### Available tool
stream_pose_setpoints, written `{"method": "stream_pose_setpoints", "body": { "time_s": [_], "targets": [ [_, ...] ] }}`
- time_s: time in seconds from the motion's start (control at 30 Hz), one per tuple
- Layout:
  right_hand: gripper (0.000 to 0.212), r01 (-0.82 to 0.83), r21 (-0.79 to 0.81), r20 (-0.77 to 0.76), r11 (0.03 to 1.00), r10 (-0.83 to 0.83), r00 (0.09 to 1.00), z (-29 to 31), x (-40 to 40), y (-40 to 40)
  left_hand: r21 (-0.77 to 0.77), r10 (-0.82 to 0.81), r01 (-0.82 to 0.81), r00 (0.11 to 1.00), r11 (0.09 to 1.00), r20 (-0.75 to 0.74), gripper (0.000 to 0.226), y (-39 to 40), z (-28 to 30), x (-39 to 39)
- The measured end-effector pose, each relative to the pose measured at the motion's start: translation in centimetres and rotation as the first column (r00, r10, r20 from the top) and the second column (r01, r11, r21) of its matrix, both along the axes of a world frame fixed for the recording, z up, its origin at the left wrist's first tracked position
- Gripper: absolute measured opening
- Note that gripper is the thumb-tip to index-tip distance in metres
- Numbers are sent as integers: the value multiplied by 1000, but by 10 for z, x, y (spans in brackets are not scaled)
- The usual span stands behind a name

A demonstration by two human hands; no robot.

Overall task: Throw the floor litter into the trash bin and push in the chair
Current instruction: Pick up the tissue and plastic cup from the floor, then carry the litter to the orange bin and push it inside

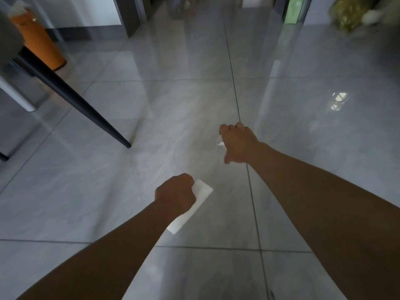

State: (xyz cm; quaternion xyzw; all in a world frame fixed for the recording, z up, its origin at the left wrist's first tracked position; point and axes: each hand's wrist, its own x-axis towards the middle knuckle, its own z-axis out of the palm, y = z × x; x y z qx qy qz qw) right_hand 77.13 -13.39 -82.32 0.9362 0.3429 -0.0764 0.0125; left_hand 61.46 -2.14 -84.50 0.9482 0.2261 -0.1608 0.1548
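My left hand [176, 194] is closed around a flat white rectangular piece of litter [190, 210], which sticks out below and to the right of the fist, low over the grey tiled floor. Further ahead, my right hand [237, 142] curls over a small clear plastic scrap with a white bit [219, 143] at floor level; most of that scrap is hidden under the palm. An orange trash bin [39, 41] with a white liner stands at the far left. A chair's black slanted leg [86, 106] reaches the floor left of my hands.
A grey chair seat edge [8, 37] and a silver leg [17, 94] are at the left border. Dark cabinet bases [129, 18] line the back. A yellow-green bag [350, 11] sits at the top right. Glossy floor tiles [173, 105] stretch ahead.
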Motion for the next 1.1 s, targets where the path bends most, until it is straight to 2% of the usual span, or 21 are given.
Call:
{"method": "stream_pose_setpoints", "body": {
  "time_s": [0.2, 0.33, 0.5, 0.63, 0.83, 1.0, 1.1],
  "targets": [
    [78, 36, 85, 41, 996, -39, 998, 64, 11, 3, 21, 50, -54, 987, 998, 153, 26, 14, 68, 42],
    [75, 32, 122, 99, 992, -44, 994, 103, 22, 5, 47, 26, -37, 976, 998, 215, 6, 13, 111, 69],
    [74, 34, 155, 130, 987, -54, 990, 152, 43, 8, 50, 36, -52, 961, 997, 276, 12, 16, 161, 101],
    [69, 57, 168, 118, 984, -77, 990, 204, 58, 4, 74, 63, -85, 963, 994, 263, 19, 24, 217, 119],
    [65, 48, 184, 113, 982, -70, 991, 329, 72, -1, 113, 68, -104, 955, 988, 289, 15, 30, 355, 143],
    [59, 40, 238, 164, 970, -80, 983, 465, 76, -14, 113, 69, -114, 937, 987, 342, 29, 22, 494, 153],
    [59, 40, 253, 171, 967, -85, 982, 550, 71, -27, 123, 47, -97, 931, 988, 361, 20, 13, 579, 150]
  ]
}}
